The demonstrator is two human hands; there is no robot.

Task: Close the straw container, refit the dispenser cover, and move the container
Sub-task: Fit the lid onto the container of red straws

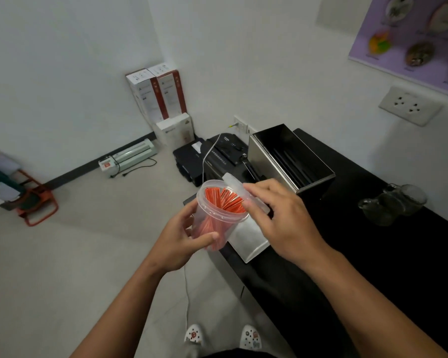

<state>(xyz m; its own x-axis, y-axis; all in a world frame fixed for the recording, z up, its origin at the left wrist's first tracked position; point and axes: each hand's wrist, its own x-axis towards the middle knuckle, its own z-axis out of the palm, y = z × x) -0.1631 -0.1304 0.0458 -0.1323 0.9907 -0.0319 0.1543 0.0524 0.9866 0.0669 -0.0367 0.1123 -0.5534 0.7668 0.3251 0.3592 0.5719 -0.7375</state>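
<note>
Standing at the bottom of the view are two feet in white shoes (pixel 223 338) with little charms on them; a thin white cord (pixel 187 301) runs down the pale floor (pixel 75 267) beside them; two bare arms reach up from here.

Higher up, the left hand (pixel 177 240) wraps round the side of a clear plastic tub (pixel 219 206), thumb in front and fingers behind, squeezed onto it; the tub is held up in the air, just off the near end of a black table (pixel 373 254); it is round, see-through and tilted, and it is full of red straws (pixel 226 201) in paper sleeves; its top is open.

The right hand (pixel 282 220) pinches a clear lid (pixel 234 183) at the tub's far rim; the lid leans up on its edge and covers only a little bit of the opening.

Behind the tub, a shiny metal cover (pixel 248 241) lies on the table; the tub and hands hide part of it; further back stands an open metal box (pixel 290 157), dark inside; to the right sit some glass jugs (pixel 392 204).

Past the table end is a black machine (pixel 210 157) on the floor; further off lie a white laminator (pixel 133 155) and an orange trolley (pixel 38 205); tall boxes (pixel 157 95) stand in the corner; a socket (pixel 409 105) and a purple poster (pixel 411 37) are on the wall.
</note>
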